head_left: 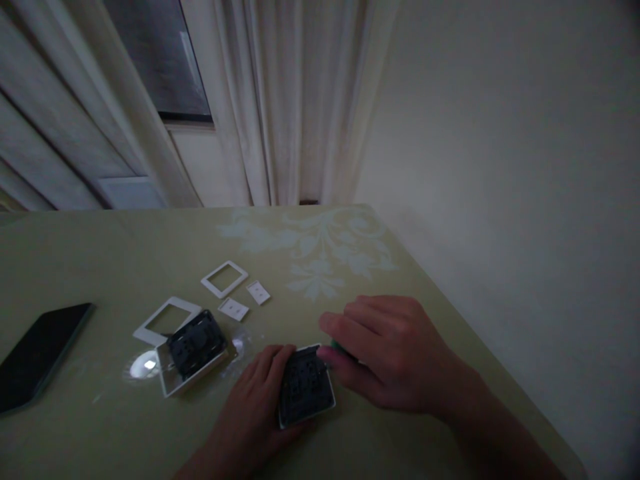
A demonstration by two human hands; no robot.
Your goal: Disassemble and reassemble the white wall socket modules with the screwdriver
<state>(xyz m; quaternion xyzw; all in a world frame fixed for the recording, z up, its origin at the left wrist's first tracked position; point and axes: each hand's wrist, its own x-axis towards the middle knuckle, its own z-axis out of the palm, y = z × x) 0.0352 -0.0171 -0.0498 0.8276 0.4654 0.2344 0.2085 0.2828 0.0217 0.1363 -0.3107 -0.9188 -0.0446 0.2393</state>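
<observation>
My left hand (pixel 253 407) grips a dark switch module in a white frame (pixel 305 385), holding it just above the table near the front edge. My right hand (pixel 385 350) is curled against the module's right side, fingers pinched on a small green-handled tool (pixel 336 347) that is mostly hidden. A second dark switch module in a white frame (pixel 194 350) lies on the table to the left.
Two white square frames (pixel 167 320) (pixel 225 279) and two small white key caps (pixel 233 309) (pixel 259 292) lie behind. A dark phone (pixel 40 353) rests at the far left. The table (pixel 100 267) has a green cloth; curtains and a wall stand behind.
</observation>
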